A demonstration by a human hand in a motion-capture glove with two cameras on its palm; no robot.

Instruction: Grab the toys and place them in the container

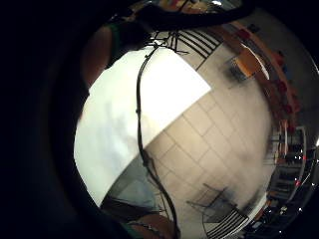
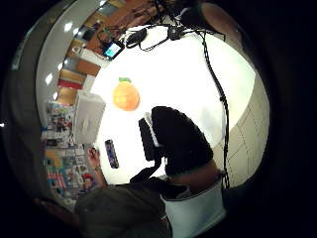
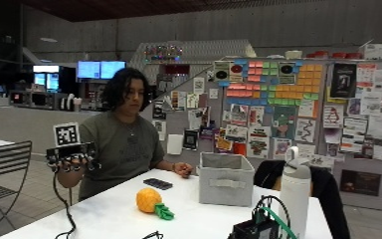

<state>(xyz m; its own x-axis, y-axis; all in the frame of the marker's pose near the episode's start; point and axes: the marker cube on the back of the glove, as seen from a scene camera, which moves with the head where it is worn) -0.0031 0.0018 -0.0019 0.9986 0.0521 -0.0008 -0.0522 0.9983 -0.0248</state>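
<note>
Toy pineapple (image 3: 152, 201) lay on surface (image 3: 111, 219), near grey container (image 3: 226, 185), unpicked | gloved right hand (image 3: 72, 158) raised beside surface, holding nothing, grip relaxed apart, likely pre-reach

Your right hand (image 3: 72, 158) wears a black glove with black straps across its back and small pale tips showing along the fingers. Your other hand (image 3: 182, 170) is bare, with nothing on its wrist that can be made out. Above both you wear a plain grey-olive short-sleeved T-shirt (image 3: 121, 147) with a round neck, sleeves ending above the elbows.
</note>
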